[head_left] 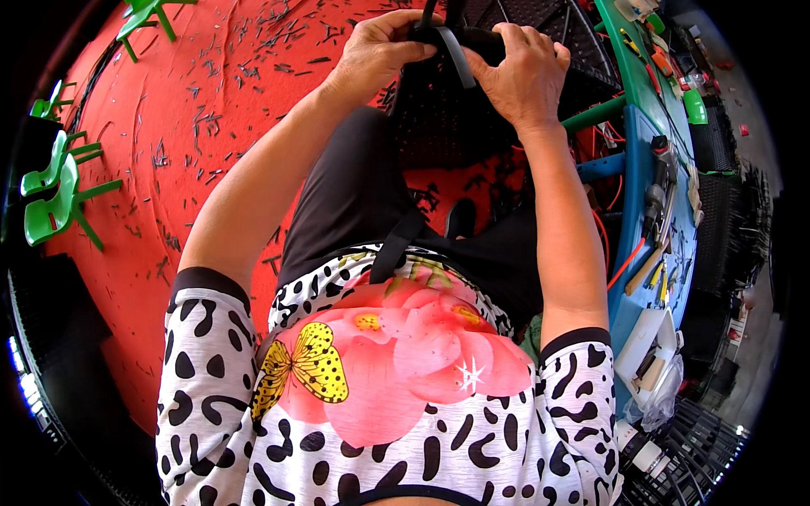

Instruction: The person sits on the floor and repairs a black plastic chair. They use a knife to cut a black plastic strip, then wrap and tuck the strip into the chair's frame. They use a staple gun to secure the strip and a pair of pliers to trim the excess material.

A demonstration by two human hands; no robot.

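At the top centre my left hand [380, 52] is closed, thumb and fingers pinching a flat black strip [456, 59] whose loose end shines grey and curves down. To its right, my right hand [530, 80] curls its thumb and fingers round a dark bar [483, 40] beside the strip. Both hands are over a black woven piece [582, 46]. Much of its frame is lost in shadow, and the far fingertips are partly hidden.
Black strip scraps [207, 122] litter the red floor [245, 51]. Green chairs [59, 207] stand at left. At right, a green and blue table [637, 160] carries a power tool [656, 198], hand tools and a white tray [645, 341]. A red hose [626, 263] hangs off its edge.
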